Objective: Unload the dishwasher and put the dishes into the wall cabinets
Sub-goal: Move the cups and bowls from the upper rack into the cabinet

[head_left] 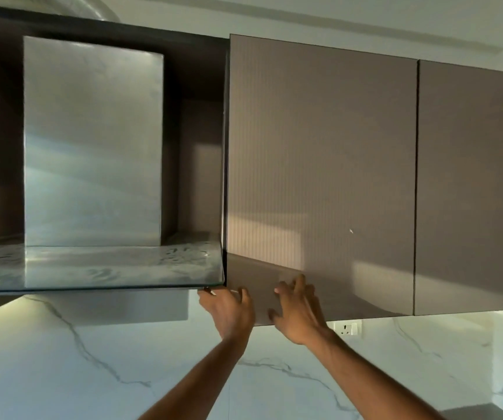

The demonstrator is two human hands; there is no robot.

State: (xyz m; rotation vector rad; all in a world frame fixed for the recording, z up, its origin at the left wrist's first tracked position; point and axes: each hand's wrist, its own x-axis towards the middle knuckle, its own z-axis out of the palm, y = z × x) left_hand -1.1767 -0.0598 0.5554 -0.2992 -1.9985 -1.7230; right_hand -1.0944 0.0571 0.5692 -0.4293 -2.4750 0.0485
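A brown wall cabinet door (320,162) fills the middle of the view and looks shut. Both my hands are raised to its lower left corner. My left hand (229,310) reaches up at the door's bottom left edge, fingers loosely spread beside the glass rim of the hood. My right hand (298,307) lies flat against the door's lower face with its fingers spread. Neither hand holds a dish. No dishes or dishwasher are in view.
A steel chimney hood (92,140) with a glass canopy (122,268) hangs to the left of the cabinet. A second brown cabinet door (474,189) is on the right. Below is a white marble backsplash (92,359) with a wall socket (347,328).
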